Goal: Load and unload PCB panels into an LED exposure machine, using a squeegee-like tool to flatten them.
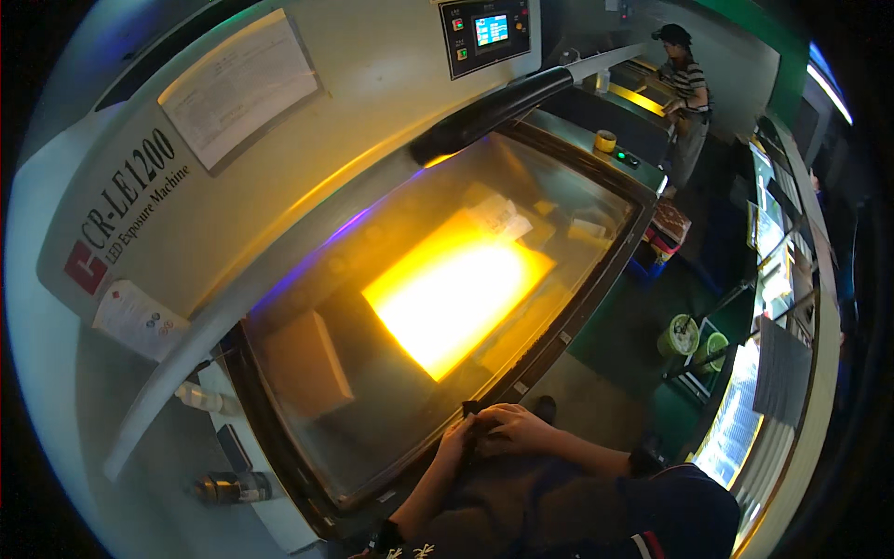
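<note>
"Starting with the largest: what stands beyond the fingers?"

"One pale machine; nearer, one dark-framed glass bed. Under its glass, ahead of the fingers, one glowing yellow panel; to their left, one tan block."

"Hands?"

"Two: left hand, right hand, close together at the bed's near edge, fingers bent. One small black piece sits at the fingertips; whether they grip it, I cannot tell."
</note>
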